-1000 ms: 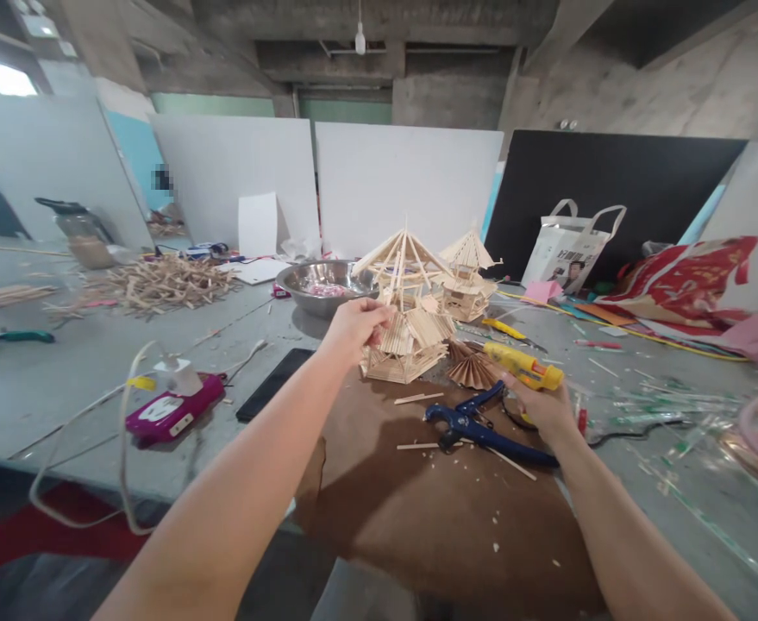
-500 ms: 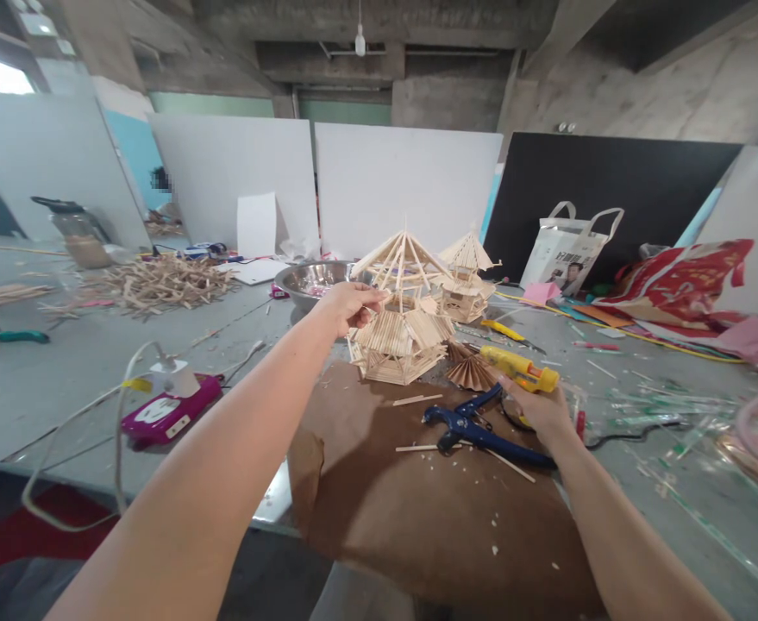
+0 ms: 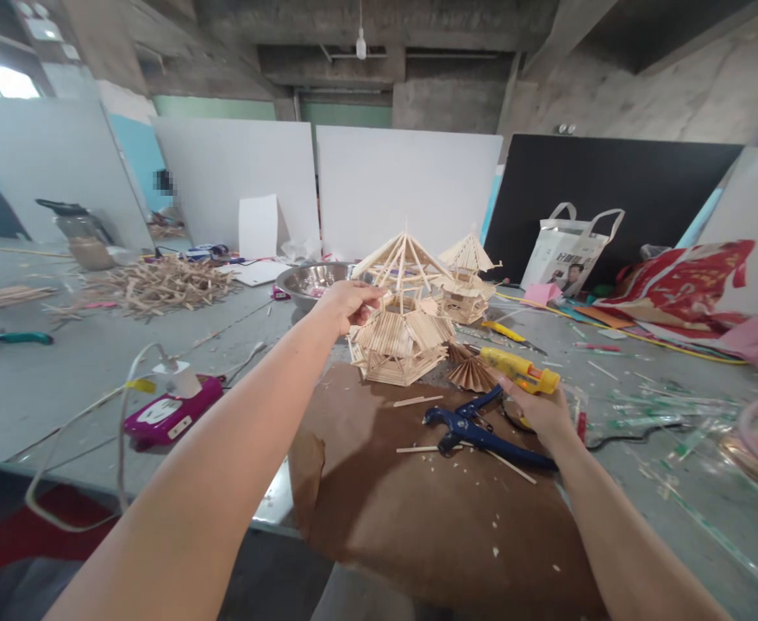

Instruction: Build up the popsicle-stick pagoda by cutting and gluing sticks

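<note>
A pavilion model (image 3: pixel 404 341) built of thin wooden sticks stands at the back edge of the brown board (image 3: pixel 417 526), its open-ribbed roof above a slatted lower tier. My left hand (image 3: pixel 354 306) reaches to its left side, thumb and fingers pinched at the gap beneath the upper roof; the exact spot gripped is partly hidden. In my right hand (image 3: pixel 542 412) is a yellow hot glue gun (image 3: pixel 519 369), its nozzle pointing left toward the model. Below it lie a blue hand cutter (image 3: pixel 469 429) and a brown pleated paper fan (image 3: pixel 472 371). Loose sticks (image 3: pixel 417 401) rest on the board.
Behind stands a second stick pavilion (image 3: pixel 466 276), right of a metal bowl (image 3: pixel 314 285). A stick pile (image 3: pixel 165 285) and a purple power strip (image 3: pixel 172 412) with a white cable are on the left. Yellow-handled pliers (image 3: pixel 514 335) and a white bag (image 3: pixel 563 250) are on the right.
The view has shifted very slightly. Both hands, the glue gun and the pavilion model keep nearly the same places.
</note>
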A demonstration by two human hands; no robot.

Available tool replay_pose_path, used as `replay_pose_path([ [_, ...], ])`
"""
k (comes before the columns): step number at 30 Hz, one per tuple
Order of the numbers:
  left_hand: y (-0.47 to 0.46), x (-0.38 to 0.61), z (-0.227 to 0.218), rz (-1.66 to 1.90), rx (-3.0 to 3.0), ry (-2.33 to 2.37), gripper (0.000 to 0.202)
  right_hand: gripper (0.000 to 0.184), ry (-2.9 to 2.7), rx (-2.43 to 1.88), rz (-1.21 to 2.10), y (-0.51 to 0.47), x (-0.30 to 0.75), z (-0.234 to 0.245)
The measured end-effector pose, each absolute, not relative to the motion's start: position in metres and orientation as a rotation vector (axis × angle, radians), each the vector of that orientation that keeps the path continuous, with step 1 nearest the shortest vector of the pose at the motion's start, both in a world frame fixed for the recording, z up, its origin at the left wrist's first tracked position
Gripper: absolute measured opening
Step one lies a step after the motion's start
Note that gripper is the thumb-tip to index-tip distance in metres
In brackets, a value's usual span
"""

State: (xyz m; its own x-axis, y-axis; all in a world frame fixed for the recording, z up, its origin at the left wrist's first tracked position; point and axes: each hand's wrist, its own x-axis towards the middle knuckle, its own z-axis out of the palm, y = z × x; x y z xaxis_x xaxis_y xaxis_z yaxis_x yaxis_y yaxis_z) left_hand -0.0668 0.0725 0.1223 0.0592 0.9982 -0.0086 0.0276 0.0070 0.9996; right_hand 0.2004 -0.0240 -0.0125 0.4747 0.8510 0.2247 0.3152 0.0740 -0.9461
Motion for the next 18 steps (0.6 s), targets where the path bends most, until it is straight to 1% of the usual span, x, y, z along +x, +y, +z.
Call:
replay_pose_path([
  [15, 0.0762, -0.0669, 0.1224, 1.175, 1.119, 1.176, 0.020, 0.031, -1.146, -1.535, 0.480, -0.0226, 0.2040, -0.0163],
  [18, 0.0762, -0.0667, 0.1223, 1.184, 1.121, 1.177, 0.021, 0.033, -1.163, -1.491, 0.417, -0.0220, 0.2039, -0.0180],
])
